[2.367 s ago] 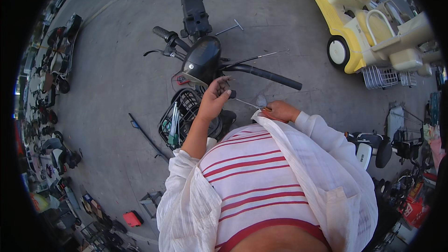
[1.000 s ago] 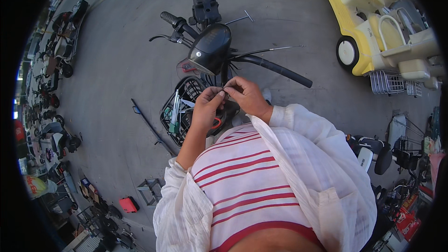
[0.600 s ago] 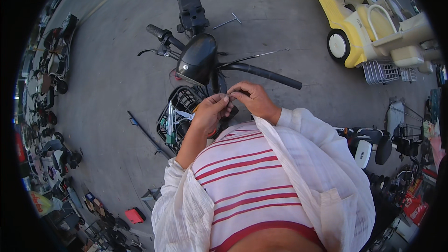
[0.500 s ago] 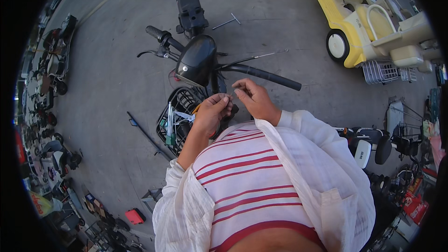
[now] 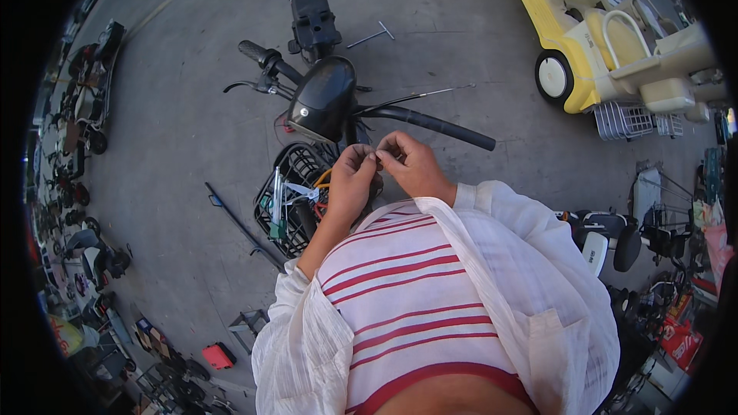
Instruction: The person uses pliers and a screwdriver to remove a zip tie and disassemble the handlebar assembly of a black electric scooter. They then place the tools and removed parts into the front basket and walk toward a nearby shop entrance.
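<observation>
My left hand [image 5: 355, 177] and my right hand [image 5: 409, 165] meet just below the black front housing [image 5: 323, 96] of a two-wheeler. Both have fingers pinched together at their tips, around something too small to make out. Below and left of them is the black wire basket [image 5: 269, 200], holding silver rods and orange-handled tools [image 5: 323, 180]. The black handlebar bends out from the housing, with a grip [image 5: 252, 50] at the left and a bare tube [image 5: 453, 131] at the right, beside a loose-ended cable [image 5: 419, 95].
A T-handled wrench [image 5: 365, 38] lies on the grey floor [image 5: 177, 184] beyond the housing. A long dark bar [image 5: 238, 221] and a red case [image 5: 218, 355] lie to the left. Parked scooters [image 5: 96, 253] line the left, a yellow cart [image 5: 580, 54] stands right, more vehicles [image 5: 626, 246] lower right.
My right hand has risen from near my shirt to meet my left. The slender tool and pliers-like handles seen between them earlier have left my fingers. The fingertips briefly parted, then met again.
</observation>
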### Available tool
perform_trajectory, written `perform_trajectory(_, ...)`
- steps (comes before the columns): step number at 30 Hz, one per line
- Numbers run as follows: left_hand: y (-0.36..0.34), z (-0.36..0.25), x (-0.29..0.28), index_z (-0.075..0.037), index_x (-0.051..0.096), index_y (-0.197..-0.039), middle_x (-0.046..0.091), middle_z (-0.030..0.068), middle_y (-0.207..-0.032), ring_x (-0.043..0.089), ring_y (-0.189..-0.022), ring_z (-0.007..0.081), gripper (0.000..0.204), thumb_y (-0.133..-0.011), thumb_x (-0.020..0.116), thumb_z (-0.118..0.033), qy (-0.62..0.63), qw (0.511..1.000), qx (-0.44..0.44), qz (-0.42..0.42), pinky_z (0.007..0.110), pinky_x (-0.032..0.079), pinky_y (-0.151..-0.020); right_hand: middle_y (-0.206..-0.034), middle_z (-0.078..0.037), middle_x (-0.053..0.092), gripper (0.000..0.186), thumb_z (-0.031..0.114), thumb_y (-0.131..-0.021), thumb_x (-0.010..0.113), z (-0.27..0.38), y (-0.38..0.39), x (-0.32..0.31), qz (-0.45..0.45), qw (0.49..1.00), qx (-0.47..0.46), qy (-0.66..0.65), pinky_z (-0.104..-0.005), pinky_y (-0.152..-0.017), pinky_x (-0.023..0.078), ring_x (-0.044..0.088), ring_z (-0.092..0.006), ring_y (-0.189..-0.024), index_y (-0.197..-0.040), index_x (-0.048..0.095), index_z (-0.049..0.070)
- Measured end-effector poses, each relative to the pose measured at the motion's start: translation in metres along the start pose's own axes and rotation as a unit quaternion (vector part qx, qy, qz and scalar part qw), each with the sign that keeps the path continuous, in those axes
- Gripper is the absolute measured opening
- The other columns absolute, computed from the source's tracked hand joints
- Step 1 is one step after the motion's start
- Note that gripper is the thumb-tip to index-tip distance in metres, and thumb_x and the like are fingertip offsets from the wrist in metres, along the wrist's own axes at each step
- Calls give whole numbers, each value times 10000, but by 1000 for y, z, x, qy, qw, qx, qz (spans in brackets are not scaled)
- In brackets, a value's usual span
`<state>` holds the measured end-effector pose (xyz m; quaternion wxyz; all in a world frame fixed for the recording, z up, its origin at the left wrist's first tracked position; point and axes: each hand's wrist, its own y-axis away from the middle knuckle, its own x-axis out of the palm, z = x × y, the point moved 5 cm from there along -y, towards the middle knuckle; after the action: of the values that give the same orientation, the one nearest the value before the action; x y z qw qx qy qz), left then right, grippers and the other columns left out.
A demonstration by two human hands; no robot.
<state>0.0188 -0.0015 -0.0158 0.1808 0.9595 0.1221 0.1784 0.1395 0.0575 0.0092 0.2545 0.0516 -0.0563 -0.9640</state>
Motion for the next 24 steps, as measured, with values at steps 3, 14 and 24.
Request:
perform_trajectory(3,-10,-5,-2,-22,570,-978,600,16,-812,549,-648,70,108,-908,585,-103,-39,996,54,-56,210,441,-561,-811,-88,640,111,69,-877,617,-4,-3,-1,-17,999,19,-26,-282,-640,490,610,-145,-718,-949,578,-5)
perform_trajectory(14,-27,-20,1,31,574,-1042,646,50,-827,587,-693,74,205,-866,621,-62,-147,976,126,-101,222,485,-620,-827,-130,648,127,47,-850,627,-3,-11,-8,-77,990,-81,85,-311,-641,496,650,-214,-729,-968,586,25)
perform_trajectory(24,-30,-15,3,38,600,-1060,663,57,-872,605,-690,74,222,-877,625,-85,-102,984,108,-100,204,454,-533,-835,-139,650,130,93,-856,635,0,-12,-11,-65,987,-94,114,-347,-632,498,651,-276,-730,-961,582,39)
